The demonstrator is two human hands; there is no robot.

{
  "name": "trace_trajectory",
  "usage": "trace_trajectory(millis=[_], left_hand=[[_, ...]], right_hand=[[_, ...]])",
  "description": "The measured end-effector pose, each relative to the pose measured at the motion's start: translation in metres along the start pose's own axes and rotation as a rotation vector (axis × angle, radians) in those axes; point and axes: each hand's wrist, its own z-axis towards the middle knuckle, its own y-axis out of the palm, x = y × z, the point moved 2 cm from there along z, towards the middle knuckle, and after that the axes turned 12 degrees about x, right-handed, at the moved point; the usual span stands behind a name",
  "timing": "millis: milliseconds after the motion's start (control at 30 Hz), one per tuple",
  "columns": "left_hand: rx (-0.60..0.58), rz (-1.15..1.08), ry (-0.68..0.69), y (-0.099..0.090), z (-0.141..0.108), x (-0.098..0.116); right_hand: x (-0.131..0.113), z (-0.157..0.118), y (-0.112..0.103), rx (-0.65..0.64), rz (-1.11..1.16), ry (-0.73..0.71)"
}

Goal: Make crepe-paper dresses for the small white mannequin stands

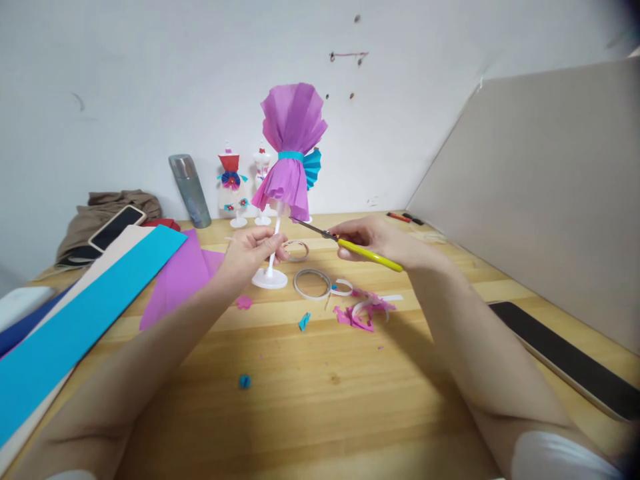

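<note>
My left hand (254, 248) is closed around the white stem of a small dress-form stand (270, 277), just above its round base. Purple crepe paper (294, 120) wraps the form, flaring out above and below a blue paper band (291, 155). A pleated blue paper fan (313, 168) sticks out at the right of the band. In my right hand (367, 239) is a pair of scissors with yellow handles (370, 255). Its blades point left, with the tips close to the lower hem of the purple paper. The form's body is hidden under the paper.
Crepe paper sheets (100, 310) lie at the left, near a phone (118, 227) and brown cloth (105, 208). A flask (190, 190) and decorated dress forms (231, 177) stand by the wall. Tape rolls (313, 283) and pink scraps (363, 313) lie centrally; a dark slab (565, 357) lies right.
</note>
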Motion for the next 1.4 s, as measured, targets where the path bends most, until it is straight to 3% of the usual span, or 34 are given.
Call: trace_trajectory(millis=[500, 867, 1400], left_hand=[[0.031, 0.169, 0.012, 0.001, -0.001, -0.002], [0.051, 0.165, 0.008, 0.001, -0.002, -0.003], [0.065, 0.185, -0.007, 0.003, -0.003, -0.005]], right_hand=[[-0.008, -0.004, 0.002, 0.005, -0.035, 0.041], [-0.001, -0.001, 0.002, -0.008, 0.013, 0.095], [-0.013, -0.003, 0.001, -0.042, -0.035, 0.099]])
